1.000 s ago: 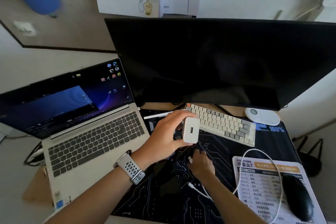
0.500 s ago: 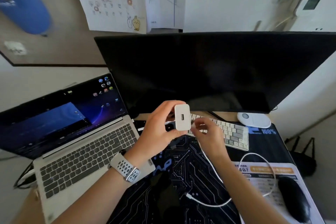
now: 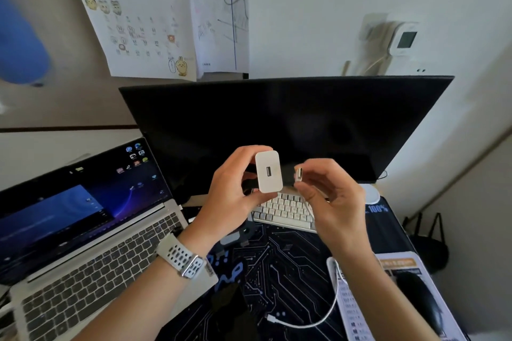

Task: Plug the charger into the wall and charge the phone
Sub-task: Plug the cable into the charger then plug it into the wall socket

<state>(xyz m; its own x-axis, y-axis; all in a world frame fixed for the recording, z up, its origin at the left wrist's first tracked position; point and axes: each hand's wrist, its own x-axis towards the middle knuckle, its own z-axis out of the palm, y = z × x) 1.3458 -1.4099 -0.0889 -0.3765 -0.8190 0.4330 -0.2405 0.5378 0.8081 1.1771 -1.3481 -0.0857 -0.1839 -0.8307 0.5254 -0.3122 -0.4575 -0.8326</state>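
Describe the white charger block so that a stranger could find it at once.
Look at the wide dark monitor; in front of its lower edge two hands are raised. The left hand holds the charger block, a small white rounded brick. Unlike the cable plug beside it, its face shows one USB socket.

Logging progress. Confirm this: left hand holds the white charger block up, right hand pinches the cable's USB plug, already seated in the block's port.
Not seated. The head view shows the USB plug in the right hand beside the charger block, port empty. The left hand holds it.
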